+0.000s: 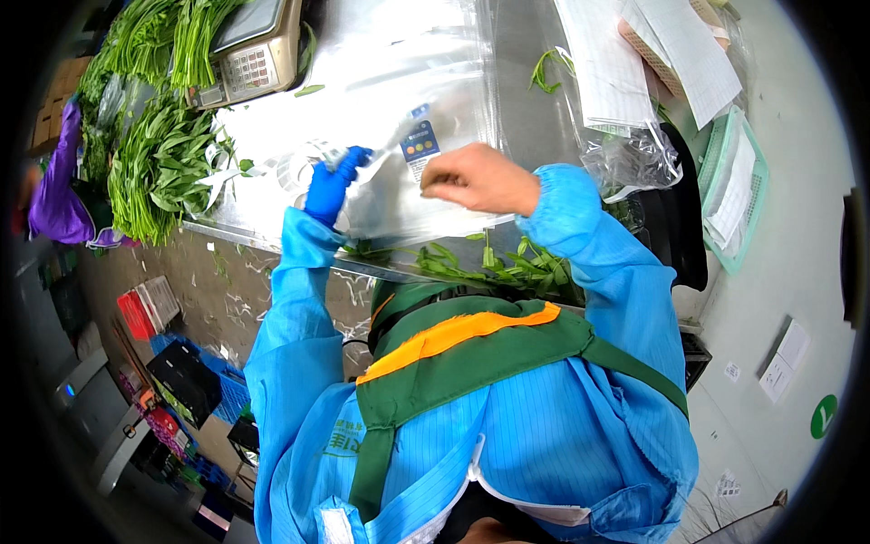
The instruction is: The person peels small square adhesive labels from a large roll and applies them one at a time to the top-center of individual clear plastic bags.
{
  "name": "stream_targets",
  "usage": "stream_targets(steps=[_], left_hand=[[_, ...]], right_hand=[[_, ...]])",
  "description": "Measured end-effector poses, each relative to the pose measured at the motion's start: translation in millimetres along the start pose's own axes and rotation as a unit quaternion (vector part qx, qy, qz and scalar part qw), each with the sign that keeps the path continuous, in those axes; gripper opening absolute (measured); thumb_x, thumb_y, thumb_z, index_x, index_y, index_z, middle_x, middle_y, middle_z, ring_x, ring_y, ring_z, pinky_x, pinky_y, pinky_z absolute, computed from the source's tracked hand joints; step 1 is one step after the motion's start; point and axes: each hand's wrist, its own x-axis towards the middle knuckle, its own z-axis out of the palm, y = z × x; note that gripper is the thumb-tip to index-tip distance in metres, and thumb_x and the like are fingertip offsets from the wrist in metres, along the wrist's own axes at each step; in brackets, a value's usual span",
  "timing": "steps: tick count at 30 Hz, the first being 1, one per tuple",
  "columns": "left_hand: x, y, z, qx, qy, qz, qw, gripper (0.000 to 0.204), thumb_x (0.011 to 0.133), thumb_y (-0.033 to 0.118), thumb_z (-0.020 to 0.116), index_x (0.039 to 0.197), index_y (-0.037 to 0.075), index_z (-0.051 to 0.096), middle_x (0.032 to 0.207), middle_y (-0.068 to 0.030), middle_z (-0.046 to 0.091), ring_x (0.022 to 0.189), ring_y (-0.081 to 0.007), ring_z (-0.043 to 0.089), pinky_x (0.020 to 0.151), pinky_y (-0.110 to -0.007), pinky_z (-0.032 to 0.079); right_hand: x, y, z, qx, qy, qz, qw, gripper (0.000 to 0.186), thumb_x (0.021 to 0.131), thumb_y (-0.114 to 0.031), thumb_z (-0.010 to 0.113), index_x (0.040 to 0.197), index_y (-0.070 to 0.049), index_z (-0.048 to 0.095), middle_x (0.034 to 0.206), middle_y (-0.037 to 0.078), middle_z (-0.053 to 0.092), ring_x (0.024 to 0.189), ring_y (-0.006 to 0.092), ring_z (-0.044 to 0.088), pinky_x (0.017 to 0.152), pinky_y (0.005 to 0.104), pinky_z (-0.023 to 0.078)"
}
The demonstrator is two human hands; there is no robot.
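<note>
My left hand [331,188], in a blue glove, is closed on a curled strip of white labels [297,170] at the near edge of the metal table. Clear plastic bags [385,195] lie flat beneath and beside it. On one bag is a dark blue printed label [420,140] with small coloured dots. My right hand [476,177], bare and slightly blurred, hovers just right of this label with its fingers curled in. Whatever its fingertips may hold is hidden.
Bundles of leafy greens [154,163] and a weighing scale [249,68] occupy the left. Loose leaves [498,267] lie along the near edge. Paper sheets [612,63] and a pale green basket [739,199] are at right. A person in a purple sleeve [63,195] is far left.
</note>
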Motion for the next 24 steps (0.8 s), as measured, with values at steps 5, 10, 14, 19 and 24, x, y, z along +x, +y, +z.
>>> stream_targets(steps=[5, 10, 14, 19, 24], left_hand=[[14.0, 46.0, -26.1, -0.074, 0.200, 0.101, 0.972, 0.027, 0.092, 0.026, 0.057, 0.105, 0.005, 0.070, 0.094, -0.0030, 0.067, 0.067, -0.0070, 0.048, 0.061, -0.021, 0.041], [0.4, 42.4, -30.9, -0.384, 0.077, -0.004, 0.920, 0.055, 0.096, 0.048, 0.045, 0.130, 0.005, 0.052, 0.126, -0.0068, 0.057, 0.082, -0.0085, 0.054, 0.077, -0.023, 0.045], [-15.9, 39.1, 3.8, -0.440, 0.001, -0.062, 0.896, 0.067, 0.097, 0.057, 0.032, 0.142, 0.007, 0.037, 0.141, -0.0110, 0.044, 0.121, -0.0239, 0.046, 0.102, -0.035, 0.036], [-18.1, 27.5, 33.7, -0.478, -0.070, -0.032, 0.875, 0.067, 0.099, 0.053, 0.029, 0.142, 0.002, 0.034, 0.141, -0.0143, 0.041, 0.124, -0.0279, 0.045, 0.106, -0.040, 0.036], [-23.5, 23.3, 45.2, -0.454, -0.122, -0.064, 0.880, 0.063, 0.100, 0.048, 0.030, 0.140, 0.000, 0.037, 0.134, -0.0150, 0.048, 0.121, -0.0252, 0.048, 0.104, -0.037, 0.039]], right_hand=[[61.6, 65.3, 1.2, -0.169, 0.058, -0.031, 0.983, 0.039, 0.081, -0.017, 0.065, 0.117, -0.004, 0.056, 0.109, 0.019, 0.061, 0.099, 0.0355, 0.059, 0.084, 0.0431, 0.048], [141.7, 84.3, -37.7, -0.168, 0.363, 0.069, 0.914, 0.043, 0.087, -0.020, 0.061, 0.125, -0.003, 0.051, 0.117, 0.020, 0.059, 0.105, 0.0321, 0.060, 0.090, 0.0387, 0.047], [114.9, 50.0, 4.3, 0.105, 0.083, 0.012, 0.991, 0.023, 0.088, -0.018, 0.062, 0.105, -0.002, 0.063, 0.101, 0.010, 0.067, 0.093, 0.0182, 0.063, 0.085, 0.0318, 0.050], [58.7, 0.3, 53.8, 0.212, 0.051, 0.007, 0.976, 0.031, 0.084, -0.010, 0.067, 0.112, -0.003, 0.057, 0.092, 0.010, 0.066, 0.091, 0.0189, 0.063, 0.084, 0.0332, 0.049], [44.5, 7.6, 59.6, 0.059, 0.113, -0.077, 0.989, 0.024, 0.082, -0.004, 0.063, 0.106, -0.004, 0.064, 0.090, 0.010, 0.068, 0.084, 0.0213, 0.065, 0.077, 0.0321, 0.051]])
